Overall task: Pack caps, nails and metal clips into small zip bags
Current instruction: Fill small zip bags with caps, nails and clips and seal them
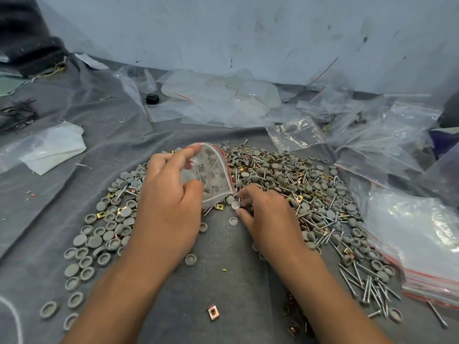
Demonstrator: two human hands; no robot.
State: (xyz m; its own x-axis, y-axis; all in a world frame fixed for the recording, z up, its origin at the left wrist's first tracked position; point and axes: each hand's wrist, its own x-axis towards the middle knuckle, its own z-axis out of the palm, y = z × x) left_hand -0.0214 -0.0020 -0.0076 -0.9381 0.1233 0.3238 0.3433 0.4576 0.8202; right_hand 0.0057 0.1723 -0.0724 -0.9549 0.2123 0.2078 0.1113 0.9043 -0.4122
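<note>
We found the zip bag at the centre of the view, held up off the bench with its red-edged mouth open toward three o'clock. The left hand had its grip clamped on the bag, thumb and fingers pinching the near wall. Some caps and at least one nail showed through the plastic, so we judged the bag partly filled.

At four o'clock from the bag, the right hand had its fingers curled together over loose grey caps, just beside the bag's mouth; we took this as a pick in hand, though the exact piece pinched was unclear.

Outward, the mixed heap of caps, nails and brass-coloured metal clips spread from nine to four o'clock, large and largely unpacked. A stack of flat empty bags lay at four o'clock. Bags that appeared filled lay at two o'clock. We judged most of the work remaining.
</note>
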